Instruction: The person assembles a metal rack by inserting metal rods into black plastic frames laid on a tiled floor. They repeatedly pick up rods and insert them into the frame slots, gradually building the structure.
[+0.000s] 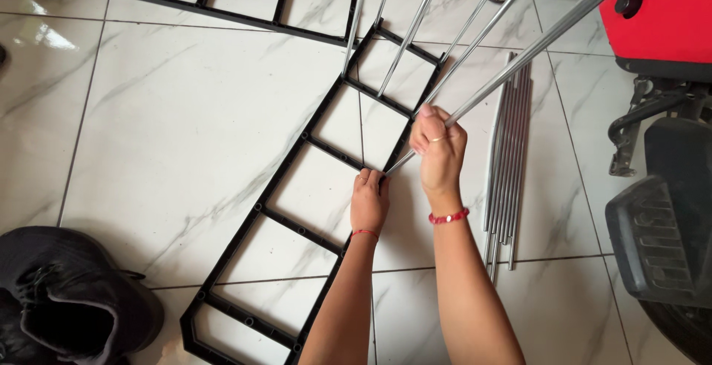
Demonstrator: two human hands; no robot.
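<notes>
open tiled floor (148, 113) lies left of the black plastic frame (297, 179); passage there is free up to the black shoe (67, 298) at lower left. above the frame, slanted metal rods (415, 24) stand in its sockets and block overhead passage. right of it, a bundle of loose rods (508, 165) lies flat; beyond, a red scooter (660, 24) closes the right side.

Looks like a home's tiled floor near an entrance or parking spot: glossy white marble-patterned floor tiles (170, 113), a pair of worn black lace-up shoes (67, 302) left at one edge, a parked red scooter with black footboard (660, 209) at the other, loose shiny metal rods (508, 165) and long black plastic ladder-shaped frames (297, 187) spread flat between.
</notes>
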